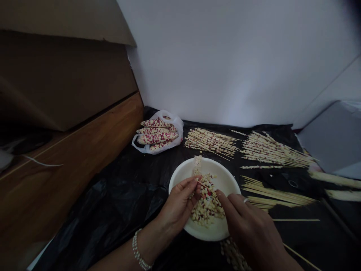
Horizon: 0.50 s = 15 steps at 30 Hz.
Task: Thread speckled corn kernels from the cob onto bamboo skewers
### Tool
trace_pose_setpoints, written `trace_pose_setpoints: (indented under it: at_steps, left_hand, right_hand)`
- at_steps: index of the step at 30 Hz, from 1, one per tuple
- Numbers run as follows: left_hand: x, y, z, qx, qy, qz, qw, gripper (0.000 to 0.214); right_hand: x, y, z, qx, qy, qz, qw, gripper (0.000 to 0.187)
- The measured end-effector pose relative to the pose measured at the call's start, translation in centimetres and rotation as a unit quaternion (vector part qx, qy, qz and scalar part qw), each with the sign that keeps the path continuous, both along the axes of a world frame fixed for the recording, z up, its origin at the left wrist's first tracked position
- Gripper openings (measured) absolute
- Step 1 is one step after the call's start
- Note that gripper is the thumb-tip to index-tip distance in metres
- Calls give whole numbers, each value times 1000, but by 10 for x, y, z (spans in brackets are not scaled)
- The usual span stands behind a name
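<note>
Over a white bowl (176,177) of loose cream and dark red corn kernels (207,210), my left hand (179,201) pinches the tip of a thin bamboo skewer (203,184). My right hand (248,222) is closed around the skewer farther back, its fingers partly hidden. Behind it, a stick (301,256) runs to the lower right, roughly in line with the held part. A mostly stripped corn cob (197,165) leans inside the bowl's far side. I cannot make out whether a kernel is between my left fingertips.
Beyond the bowl lie a plastic bag (177,122) of speckled corn ears (158,138) and two piles of kernel-threaded skewers (210,141). Bare skewers (276,194) and pale cobs (338,180) are at right. Black sheeting (121,203) covers the surface, beside a wooden panel (84,150).
</note>
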State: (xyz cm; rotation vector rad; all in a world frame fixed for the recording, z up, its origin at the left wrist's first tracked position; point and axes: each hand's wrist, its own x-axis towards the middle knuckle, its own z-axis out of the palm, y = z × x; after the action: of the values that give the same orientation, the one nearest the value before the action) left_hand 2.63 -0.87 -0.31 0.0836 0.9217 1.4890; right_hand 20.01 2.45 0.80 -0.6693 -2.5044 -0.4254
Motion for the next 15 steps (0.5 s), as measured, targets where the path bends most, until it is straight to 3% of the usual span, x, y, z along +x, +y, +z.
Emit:
trace_pose_setpoints:
  at_steps: [5,15]
  left_hand:
    - [-3,-1,1,1,23,0,1000,22]
    - [-9,3,5,-28,-45,-12,999,14]
  right_hand:
    - [0,-2,2,-4,-2,-7,1000,40]
    - [9,-3,5,-11,-7,-11,1000,38]
